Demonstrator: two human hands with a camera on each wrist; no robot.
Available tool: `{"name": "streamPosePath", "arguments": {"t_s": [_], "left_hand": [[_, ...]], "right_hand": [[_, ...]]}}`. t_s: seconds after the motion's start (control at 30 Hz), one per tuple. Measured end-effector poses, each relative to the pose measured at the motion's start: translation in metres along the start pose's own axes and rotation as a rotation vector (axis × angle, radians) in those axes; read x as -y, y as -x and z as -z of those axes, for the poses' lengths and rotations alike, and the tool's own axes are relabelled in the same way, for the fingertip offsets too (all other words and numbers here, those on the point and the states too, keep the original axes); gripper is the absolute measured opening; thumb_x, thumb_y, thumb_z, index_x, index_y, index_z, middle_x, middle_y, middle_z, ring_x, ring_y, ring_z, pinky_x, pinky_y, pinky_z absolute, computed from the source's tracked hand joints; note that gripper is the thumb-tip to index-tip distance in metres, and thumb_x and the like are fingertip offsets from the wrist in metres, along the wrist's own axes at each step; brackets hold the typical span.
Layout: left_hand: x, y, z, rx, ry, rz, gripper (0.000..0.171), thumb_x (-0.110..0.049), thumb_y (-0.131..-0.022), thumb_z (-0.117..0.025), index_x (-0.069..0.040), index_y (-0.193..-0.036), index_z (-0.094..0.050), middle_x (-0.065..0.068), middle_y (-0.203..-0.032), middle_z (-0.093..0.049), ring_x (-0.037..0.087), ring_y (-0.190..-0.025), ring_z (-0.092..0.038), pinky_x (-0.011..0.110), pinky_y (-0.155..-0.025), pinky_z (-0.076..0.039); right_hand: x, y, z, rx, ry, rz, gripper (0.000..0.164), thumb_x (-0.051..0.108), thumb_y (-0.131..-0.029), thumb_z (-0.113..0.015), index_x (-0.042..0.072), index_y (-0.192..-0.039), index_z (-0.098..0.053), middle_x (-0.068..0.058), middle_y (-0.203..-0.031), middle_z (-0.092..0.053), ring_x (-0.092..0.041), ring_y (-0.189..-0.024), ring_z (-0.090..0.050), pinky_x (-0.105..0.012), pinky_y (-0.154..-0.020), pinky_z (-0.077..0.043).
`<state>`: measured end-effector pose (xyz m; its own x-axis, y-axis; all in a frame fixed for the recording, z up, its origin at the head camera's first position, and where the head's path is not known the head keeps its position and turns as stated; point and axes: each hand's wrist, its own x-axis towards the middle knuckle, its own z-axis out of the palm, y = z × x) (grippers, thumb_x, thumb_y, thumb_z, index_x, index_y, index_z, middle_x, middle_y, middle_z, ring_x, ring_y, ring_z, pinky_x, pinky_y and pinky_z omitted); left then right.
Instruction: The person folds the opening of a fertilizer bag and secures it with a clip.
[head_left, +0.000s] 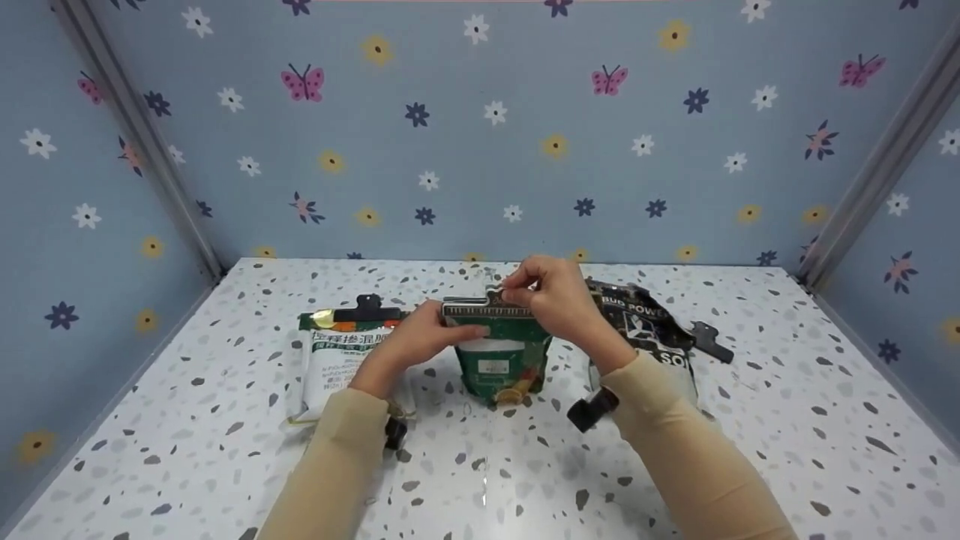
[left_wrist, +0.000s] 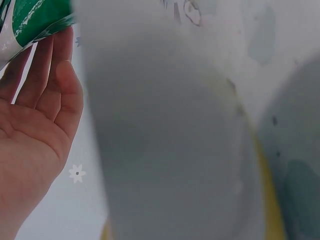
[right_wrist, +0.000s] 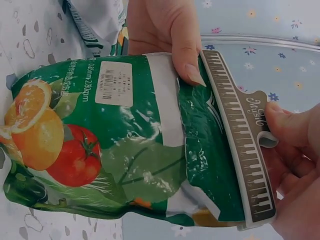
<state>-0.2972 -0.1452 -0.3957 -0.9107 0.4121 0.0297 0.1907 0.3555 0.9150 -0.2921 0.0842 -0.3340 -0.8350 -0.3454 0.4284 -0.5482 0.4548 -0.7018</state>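
A green bag (head_left: 480,375) with pictures of an orange and a tomato stands upright at the middle of the table. Along its folded top edge lies a long flat clip (right_wrist: 240,135) with a piano-key print and the word "Music". My left hand (head_left: 420,336) holds the bag's upper left side, thumb on the front and the other fingers behind. With thumb and forefinger, my right hand (head_left: 559,300) pinches the clip's raised handle. In the right wrist view the clip spans nearly the whole folded edge of the bag.
To the left stands a white bag (head_left: 330,371) with a black clip (head_left: 367,309) on top. A black-topped bag (head_left: 637,319) on the right carries another black clip (head_left: 712,342). Behind the speckled table (head_left: 480,457) rises a flowered blue wall (head_left: 480,165).
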Motion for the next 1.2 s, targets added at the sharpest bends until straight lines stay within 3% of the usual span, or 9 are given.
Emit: {"name": "streamPosePath", "arguments": {"t_s": [0.23, 0.47, 0.77, 0.9, 1.07, 1.2], "left_hand": [[0.002, 0.001, 0.0, 0.005, 0.015, 0.002, 0.042, -0.042, -0.088, -0.076, -0.011, -0.116, -0.071, 0.004, -0.108, -0.071, 0.022, -0.099, -0.065, 0.057, -0.096, -0.044], [0.003, 0.002, 0.001, -0.014, -0.007, 0.035, 0.048, -0.047, -0.087, -0.075, -0.012, -0.12, -0.07, 0.003, -0.11, -0.072, 0.02, -0.103, -0.066, 0.049, -0.096, -0.047], [0.001, 0.001, -0.001, -0.031, -0.021, 0.052, 0.053, -0.053, -0.085, -0.074, -0.015, -0.12, -0.068, 0.002, -0.111, -0.071, 0.02, -0.104, -0.065, 0.048, -0.097, -0.047], [0.002, 0.004, 0.0, -0.037, -0.035, 0.063, 0.05, -0.053, -0.088, -0.072, -0.014, -0.119, -0.069, 0.001, -0.11, -0.071, 0.019, -0.103, -0.065, 0.049, -0.097, -0.047], [0.0, 0.011, 0.0, -0.024, -0.11, 0.078, 0.042, -0.054, -0.089, -0.07, -0.014, -0.101, -0.07, -0.003, -0.087, -0.064, 0.018, -0.077, -0.053, 0.037, -0.071, -0.043], [-0.001, 0.016, -0.002, -0.001, -0.146, 0.082, 0.044, -0.055, -0.089, -0.069, -0.014, -0.079, -0.059, -0.001, -0.068, -0.047, 0.018, -0.061, -0.038, 0.033, -0.058, -0.034]], "right_hand": [[0.0, 0.0, 0.003, 0.057, -0.024, -0.06, 0.005, 0.009, -0.089, -0.076, 0.014, -0.088, -0.077, 0.001, -0.091, -0.07, -0.018, -0.08, -0.065, -0.036, -0.066, -0.053], [-0.003, 0.0, 0.0, 0.095, -0.048, -0.116, 0.004, 0.015, -0.091, -0.075, 0.015, -0.095, -0.077, 0.001, -0.096, -0.07, -0.021, -0.086, -0.065, -0.036, -0.07, -0.054], [-0.014, 0.004, 0.004, 0.071, -0.075, -0.122, 0.039, 0.024, -0.091, -0.075, 0.015, -0.128, -0.063, 0.001, -0.114, -0.068, -0.017, -0.103, -0.063, -0.038, -0.087, -0.053], [-0.022, 0.008, 0.009, 0.103, -0.067, -0.125, 0.042, 0.024, -0.092, -0.074, 0.014, -0.131, -0.061, -0.001, -0.117, -0.067, -0.018, -0.106, -0.063, -0.039, -0.089, -0.052], [-0.036, 0.02, 0.019, 0.128, -0.016, -0.176, 0.044, 0.03, -0.093, -0.073, 0.012, -0.132, -0.062, -0.003, -0.123, -0.065, -0.023, -0.115, -0.059, -0.045, -0.094, -0.049], [-0.051, 0.033, 0.026, 0.169, 0.04, -0.241, 0.055, 0.037, -0.093, -0.072, 0.007, -0.137, -0.058, -0.01, -0.131, -0.062, -0.029, -0.119, -0.058, -0.048, -0.096, -0.048]]}}
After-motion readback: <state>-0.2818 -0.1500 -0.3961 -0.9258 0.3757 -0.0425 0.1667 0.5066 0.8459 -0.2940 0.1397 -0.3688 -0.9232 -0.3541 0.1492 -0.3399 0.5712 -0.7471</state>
